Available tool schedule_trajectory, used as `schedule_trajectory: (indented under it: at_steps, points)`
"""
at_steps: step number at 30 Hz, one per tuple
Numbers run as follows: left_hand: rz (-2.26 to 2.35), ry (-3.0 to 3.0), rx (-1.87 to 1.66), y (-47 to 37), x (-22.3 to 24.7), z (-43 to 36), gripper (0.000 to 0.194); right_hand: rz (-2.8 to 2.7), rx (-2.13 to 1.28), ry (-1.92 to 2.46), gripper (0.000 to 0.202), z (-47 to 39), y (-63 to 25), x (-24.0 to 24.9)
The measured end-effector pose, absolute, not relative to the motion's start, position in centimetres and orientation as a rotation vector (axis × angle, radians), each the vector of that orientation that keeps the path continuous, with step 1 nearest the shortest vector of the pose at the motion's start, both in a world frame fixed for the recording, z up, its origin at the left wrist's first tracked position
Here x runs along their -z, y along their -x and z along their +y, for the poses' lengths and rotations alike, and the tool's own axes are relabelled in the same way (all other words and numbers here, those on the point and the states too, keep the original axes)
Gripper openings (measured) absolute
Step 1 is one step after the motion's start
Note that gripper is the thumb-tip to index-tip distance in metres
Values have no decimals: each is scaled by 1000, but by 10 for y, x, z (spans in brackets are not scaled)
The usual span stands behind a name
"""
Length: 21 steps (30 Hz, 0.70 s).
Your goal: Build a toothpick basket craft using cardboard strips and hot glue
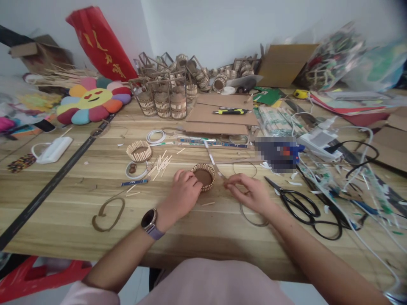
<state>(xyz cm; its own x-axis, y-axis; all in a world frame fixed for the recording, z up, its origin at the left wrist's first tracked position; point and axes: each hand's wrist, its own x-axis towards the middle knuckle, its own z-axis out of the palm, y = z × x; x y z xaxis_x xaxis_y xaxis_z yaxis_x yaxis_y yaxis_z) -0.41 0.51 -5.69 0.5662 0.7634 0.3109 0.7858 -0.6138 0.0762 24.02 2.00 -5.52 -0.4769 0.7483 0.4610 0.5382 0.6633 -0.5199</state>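
A small round basket (204, 177) with a brown base and a wall of short sticks lies at the middle of the table. My left hand (184, 195) grips its left edge, fingers curled over the rim. Just right of the basket, my right hand (249, 192) pinches the lower end of a thin brown strip (219, 171), which runs up and left and has a white part at its top. A second stick ring (139, 151) stands to the left, with loose short sticks (160, 165) beside it.
Black scissors (300, 207) lie right of my right hand. Cardboard sheets (222, 114) with a yellow-black cutter (230, 112) are farther back, near finished baskets (162, 103). A brown strip coil (110, 214) lies at the left. White cables (359, 237) run along the right.
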Motion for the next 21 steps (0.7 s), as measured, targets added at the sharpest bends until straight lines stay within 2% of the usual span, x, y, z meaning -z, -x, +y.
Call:
schedule_trajectory:
  at_steps: [5, 9, 13, 17, 21]
  points:
    - [-1295, 2608, 848, -8, 38, 0, 24, -2027, -506, 991, 8, 7, -245, 34]
    - [-1128, 2647, 901, -22, 24, 6, 38, -1963, -743, 917, 7, -9, -247, 15]
    - [-1008, 2705, 885, -32, 9, 17, 19, -1890, -1031, 782, 11, -23, -254, 3]
    - [-1059, 2668, 938, -22, -17, 7, 20, -1621, -1267, 847, 17, -32, -267, 3]
    - [-1141, 2639, 647, -2, -19, -25, 24, -1527, -1641, 1044, 24, -42, -276, 14]
